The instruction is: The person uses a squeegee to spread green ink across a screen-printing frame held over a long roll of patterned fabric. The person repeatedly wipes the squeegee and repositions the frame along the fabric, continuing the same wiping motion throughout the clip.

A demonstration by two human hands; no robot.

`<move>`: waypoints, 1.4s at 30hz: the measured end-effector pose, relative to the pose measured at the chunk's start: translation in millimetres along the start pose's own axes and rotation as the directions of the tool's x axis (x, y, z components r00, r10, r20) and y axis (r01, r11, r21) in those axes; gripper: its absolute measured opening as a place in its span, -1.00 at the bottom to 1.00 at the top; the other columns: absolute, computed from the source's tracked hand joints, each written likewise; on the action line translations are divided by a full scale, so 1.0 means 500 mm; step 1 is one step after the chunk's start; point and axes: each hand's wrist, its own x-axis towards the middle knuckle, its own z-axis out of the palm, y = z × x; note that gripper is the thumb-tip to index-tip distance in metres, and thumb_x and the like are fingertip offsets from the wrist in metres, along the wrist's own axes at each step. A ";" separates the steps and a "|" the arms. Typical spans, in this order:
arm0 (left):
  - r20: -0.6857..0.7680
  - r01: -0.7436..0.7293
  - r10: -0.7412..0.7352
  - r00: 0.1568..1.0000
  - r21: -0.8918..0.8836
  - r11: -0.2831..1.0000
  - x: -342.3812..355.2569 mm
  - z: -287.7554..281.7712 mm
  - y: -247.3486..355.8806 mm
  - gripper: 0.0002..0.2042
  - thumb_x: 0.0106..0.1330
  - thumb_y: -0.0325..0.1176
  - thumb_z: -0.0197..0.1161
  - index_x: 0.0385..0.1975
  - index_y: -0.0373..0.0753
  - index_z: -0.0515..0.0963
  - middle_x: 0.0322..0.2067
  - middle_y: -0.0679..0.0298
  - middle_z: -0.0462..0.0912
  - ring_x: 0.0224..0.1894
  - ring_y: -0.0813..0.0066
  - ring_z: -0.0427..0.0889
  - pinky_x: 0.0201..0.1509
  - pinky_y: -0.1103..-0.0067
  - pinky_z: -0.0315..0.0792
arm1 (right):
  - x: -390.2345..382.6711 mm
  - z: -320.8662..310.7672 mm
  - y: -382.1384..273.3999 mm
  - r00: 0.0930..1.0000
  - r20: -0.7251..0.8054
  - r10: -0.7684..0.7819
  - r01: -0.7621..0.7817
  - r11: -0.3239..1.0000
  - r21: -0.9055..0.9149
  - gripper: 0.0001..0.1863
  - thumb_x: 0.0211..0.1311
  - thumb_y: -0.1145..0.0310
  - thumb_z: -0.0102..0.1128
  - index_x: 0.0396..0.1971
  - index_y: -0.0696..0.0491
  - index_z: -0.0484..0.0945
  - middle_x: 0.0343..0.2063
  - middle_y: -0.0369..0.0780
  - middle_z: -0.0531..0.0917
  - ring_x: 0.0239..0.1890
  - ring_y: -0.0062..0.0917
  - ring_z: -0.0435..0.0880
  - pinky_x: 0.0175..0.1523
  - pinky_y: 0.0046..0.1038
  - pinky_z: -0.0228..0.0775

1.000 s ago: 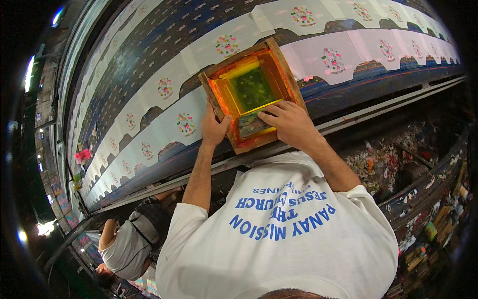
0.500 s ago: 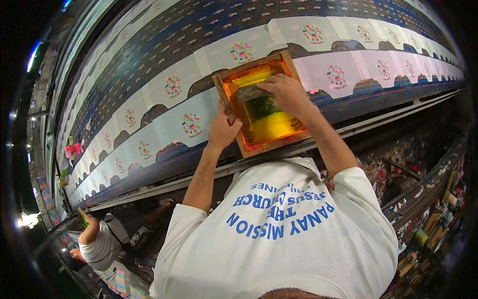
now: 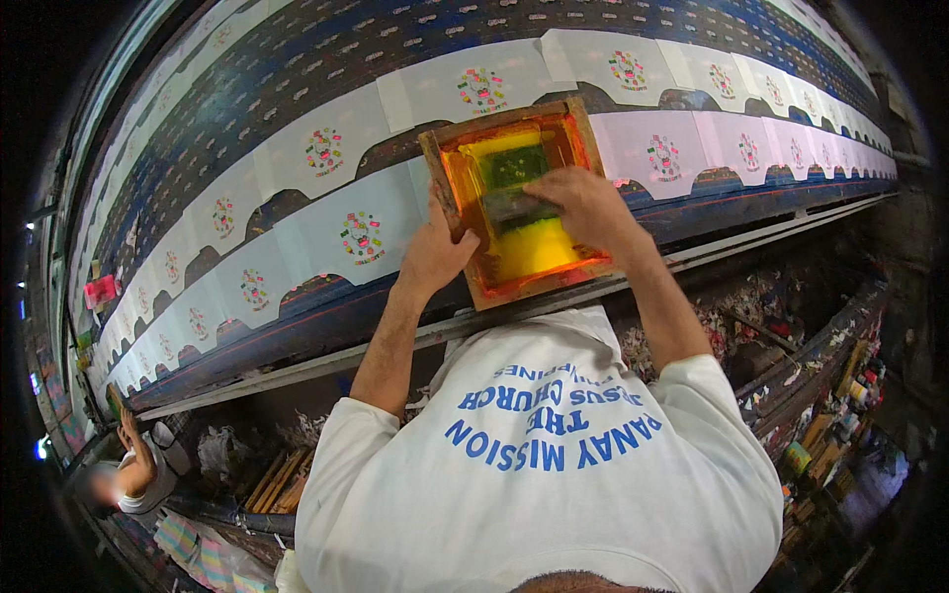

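Head view: fingers of the left hand [image 3: 438, 255] clamped on the left side of the frame [image 3: 502, 121], thumb by its inner edge, the others along the outside. Right hand [image 3: 596, 210] inside the frame, fingers bent and close together on the dark blade [image 3: 509, 207]; thumb side mostly hidden, grip there hard to tell. Frame is wood, slightly tilted, at the table's near edge, between a printed white panel [image 3: 341, 203] on the left and a pink panel [image 3: 633, 148] on the right. Blade lies crosswise about mid-frame, green mesh [image 3: 516, 166] above, bright yellow ink [image 3: 534, 255] below. More printed panels run in curved rows across the table [image 3: 252, 344]. Pale rail [image 3: 326, 360] along the near edge. Scraps [image 3: 692, 346] lower right. Co-worker [image 3: 143, 479] far lower left, one arm raised.
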 end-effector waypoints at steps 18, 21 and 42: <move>-0.183 -0.197 0.165 0.969 -0.168 0.966 0.111 0.205 0.283 -0.25 0.41 -0.26 0.46 0.52 -0.38 0.29 0.10 -0.15 0.82 0.10 -0.10 0.86 0.22 0.19 0.69 | -0.273 -0.164 0.194 0.996 -0.084 0.017 -0.025 0.995 -0.099 -0.45 0.11 0.51 0.43 0.19 -0.03 0.79 0.13 -0.23 0.79 0.23 -0.25 0.70 0.38 -0.19 0.55; -0.131 -0.136 0.110 0.985 -0.214 0.967 0.155 0.278 0.354 -0.27 0.41 -0.28 0.47 0.51 -0.39 0.30 0.10 -0.14 0.82 0.11 -0.09 0.86 0.23 0.20 0.68 | -0.324 -0.207 0.282 0.993 -0.108 0.035 -0.046 0.993 -0.105 -0.44 0.10 0.52 0.42 0.18 -0.03 0.80 0.13 -0.23 0.79 0.22 -0.24 0.70 0.38 -0.19 0.55; -0.199 -0.231 0.200 0.959 -0.145 0.962 0.193 0.370 0.389 -0.29 0.42 -0.26 0.44 0.49 -0.39 0.31 0.09 -0.17 0.82 0.13 -0.15 0.84 0.24 0.17 0.66 | -0.407 -0.233 0.370 0.993 -0.119 -0.011 0.004 0.998 -0.058 -0.49 0.12 0.52 0.42 0.15 -0.03 0.81 0.09 -0.23 0.81 0.18 -0.24 0.72 0.32 -0.20 0.56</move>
